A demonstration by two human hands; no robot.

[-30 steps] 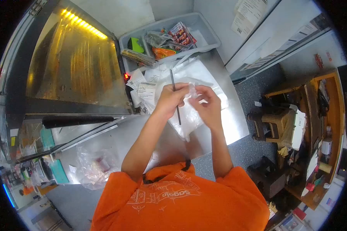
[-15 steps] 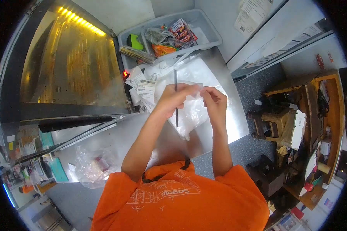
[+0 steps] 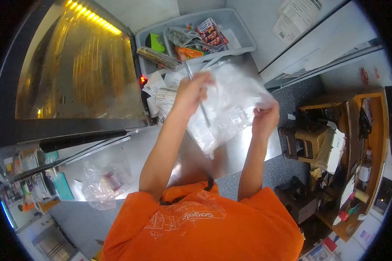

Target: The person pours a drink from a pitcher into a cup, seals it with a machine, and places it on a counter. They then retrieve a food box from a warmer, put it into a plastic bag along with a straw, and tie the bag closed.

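A translucent white plastic bag [image 3: 231, 104] spreads between my two hands, above the metal counter. My left hand [image 3: 193, 92] is closed around a thin dark stick [image 3: 199, 98] at the bag's left side, its fingers blurred. My right hand [image 3: 266, 116] pinches the bag's right edge. Printed paper slips [image 3: 164, 96] lie to the left of the bag, partly under it.
A grey plastic bin [image 3: 248, 48] with packets and a green box stands behind the bag. At the left is a glass-fronted cabinet [image 3: 82, 74] with yellow lights. A crumpled clear bag [image 3: 104, 185] lies on the counter's left part. Cardboard cup carriers [image 3: 313, 145] are at the right.
My hands have moved apart, the right one outward to the right, and the bag is spread wider between them. The stick in my left hand has tilted.
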